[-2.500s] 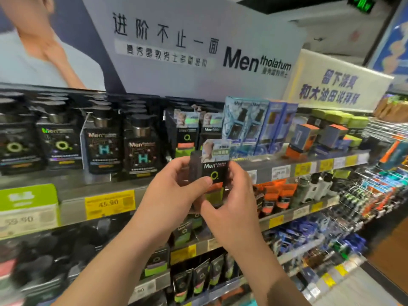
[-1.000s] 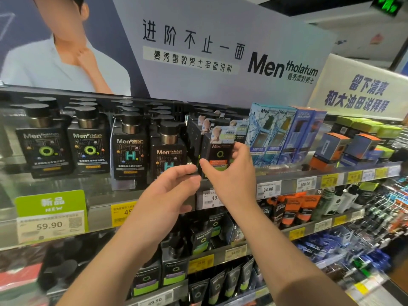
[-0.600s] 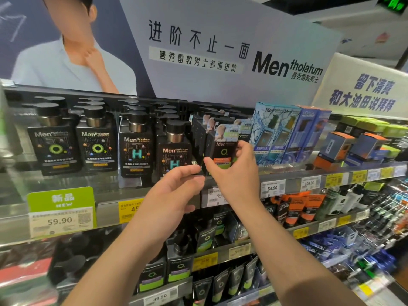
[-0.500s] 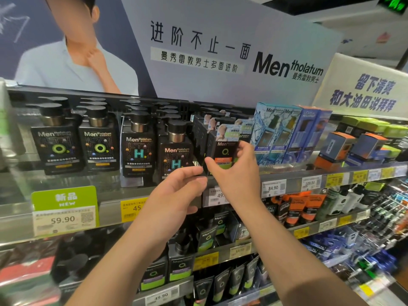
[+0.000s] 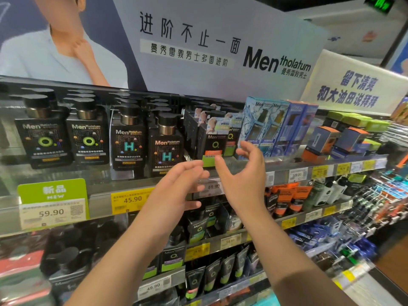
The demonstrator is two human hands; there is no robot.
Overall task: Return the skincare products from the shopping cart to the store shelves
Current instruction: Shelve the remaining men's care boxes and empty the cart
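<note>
A small black Mentholatum box point(image 5: 215, 142) with a green and orange band stands upright at the front of the top shelf point(image 5: 242, 167), among like boxes. My right hand point(image 5: 242, 175) hovers just in front of it, fingers spread and relaxed, a little apart from the box. My left hand point(image 5: 176, 188) is lower and to the left, fingers straight, holding nothing, in front of the shelf edge.
Black pump bottles point(image 5: 125, 138) fill the shelf's left part. Tall blue boxes point(image 5: 271, 129) stand right of the black box, then orange and green boxes point(image 5: 335, 140). Price tags point(image 5: 130, 199) line the edge. Lower shelves hold tubes point(image 5: 284, 199).
My right hand has let go of the black box, which now stands on the top shelf, and has drawn back with fingers opened. My left hand stayed low and open.
</note>
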